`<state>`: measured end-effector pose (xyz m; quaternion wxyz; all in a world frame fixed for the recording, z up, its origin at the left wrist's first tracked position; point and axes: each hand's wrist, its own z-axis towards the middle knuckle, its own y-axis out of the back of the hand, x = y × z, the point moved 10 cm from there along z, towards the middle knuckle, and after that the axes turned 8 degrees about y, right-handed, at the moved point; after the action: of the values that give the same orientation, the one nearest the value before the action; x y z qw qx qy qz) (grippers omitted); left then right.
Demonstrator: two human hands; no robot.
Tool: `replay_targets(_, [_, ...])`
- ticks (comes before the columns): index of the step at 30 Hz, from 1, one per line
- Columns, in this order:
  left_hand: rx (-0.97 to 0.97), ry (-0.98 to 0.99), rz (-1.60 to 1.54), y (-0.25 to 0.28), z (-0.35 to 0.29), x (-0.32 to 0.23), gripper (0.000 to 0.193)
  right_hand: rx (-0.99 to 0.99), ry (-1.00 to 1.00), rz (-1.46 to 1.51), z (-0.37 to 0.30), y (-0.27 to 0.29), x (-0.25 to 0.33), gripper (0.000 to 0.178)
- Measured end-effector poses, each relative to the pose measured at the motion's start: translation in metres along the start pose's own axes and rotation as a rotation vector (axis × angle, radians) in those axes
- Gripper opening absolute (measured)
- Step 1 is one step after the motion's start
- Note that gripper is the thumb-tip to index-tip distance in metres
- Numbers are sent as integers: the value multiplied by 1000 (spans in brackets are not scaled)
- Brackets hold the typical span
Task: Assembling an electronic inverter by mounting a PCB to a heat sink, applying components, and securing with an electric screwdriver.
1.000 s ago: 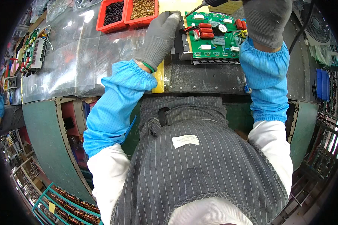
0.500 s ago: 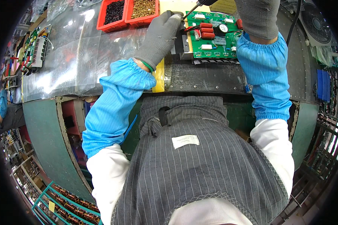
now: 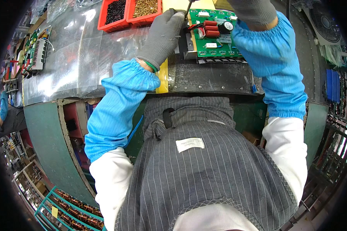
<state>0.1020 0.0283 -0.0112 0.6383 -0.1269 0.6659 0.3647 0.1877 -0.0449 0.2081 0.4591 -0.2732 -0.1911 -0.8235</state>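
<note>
A green circuit board (image 3: 214,53) with red capacitors, white blocks and a round black-and-white part lies on a metal base at the upper middle. My left hand (image 3: 162,37), in a grey glove, is at the board's far left corner. Its fingers are closed together, and what they pinch is hidden. A thin dark screwdriver shaft (image 3: 188,10) comes down beside those fingertips; the handle is beyond the upper edge. My right hand (image 3: 254,11), also gloved in grey, reaches over the board's right side, with its fingers cut off by the upper edge.
Two red bins stand left of the board: one with black pieces (image 3: 117,11), one with brass-coloured pieces (image 3: 144,8). Clear plastic sheeting (image 3: 92,54) covers the bench's left part. Another assembled board (image 3: 38,54) lies far left. A fan (image 3: 323,25) stands at right.
My right hand has moved left and up, over more of the board. The screwdriver stands steeper, and its handle has gone out of view. My left hand stays nearly in place.
</note>
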Motion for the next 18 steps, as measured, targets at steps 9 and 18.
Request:
replay_targets(9, [39, 130, -63, -5, 0, 1, 32, 10, -48, 27, 2, -2, -9, 22])
replay_targets(18, [111, 197, -359, -9, 0, 15, 33, 93, -22, -5, -3, -7, -6, 25])
